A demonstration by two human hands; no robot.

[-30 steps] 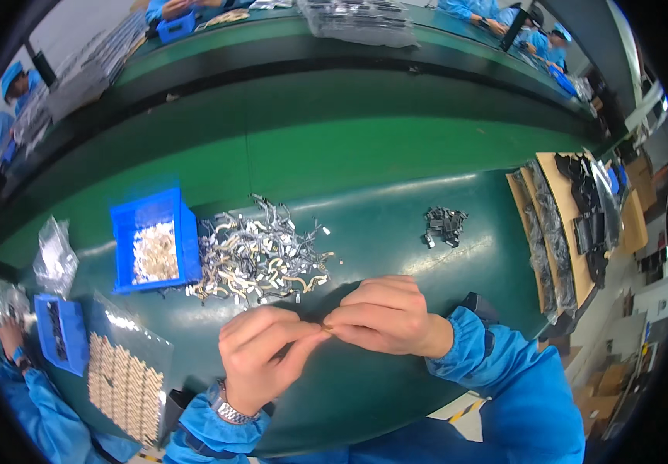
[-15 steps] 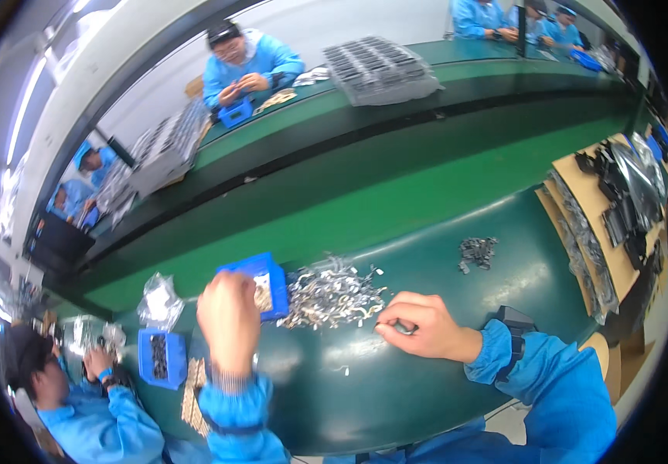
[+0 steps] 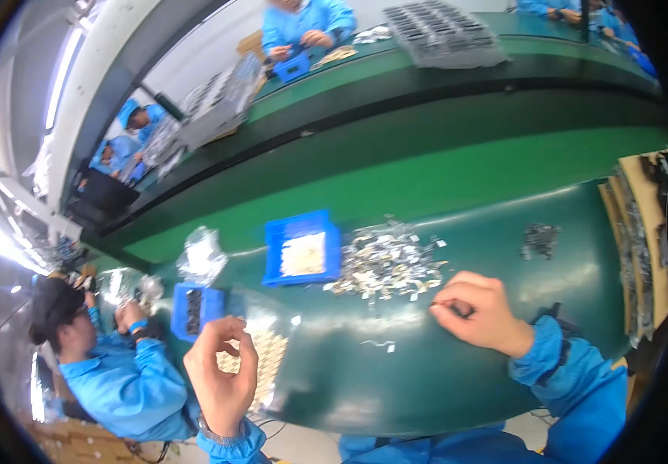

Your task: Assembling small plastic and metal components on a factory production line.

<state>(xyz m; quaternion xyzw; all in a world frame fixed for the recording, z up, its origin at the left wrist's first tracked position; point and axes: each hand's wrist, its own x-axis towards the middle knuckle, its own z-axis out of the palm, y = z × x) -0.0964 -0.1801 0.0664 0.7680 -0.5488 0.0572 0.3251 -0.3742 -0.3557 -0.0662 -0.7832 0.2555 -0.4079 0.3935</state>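
ok so the left hand [image 3: 216, 388] is up in front of the sheet of beige pieces [image 3: 270, 363], thumb and fingers curled into a ring, can't tell if that grip has anything in it. Right hand [image 3: 487, 317] is curled near the pile of wire leads [image 3: 388, 267]; something dark shows between the fingers, maybe just shadow, so can't call that grip either. One loose lead [image 3: 380, 344] lies on the green tabletop [image 3: 427, 390] between the hands. Imo the pile's the weak spot: leads overlap, so tugging one could drag others along. A low sleeve could sweep the loose one away, or a wrist bump could scatter those beige pieces
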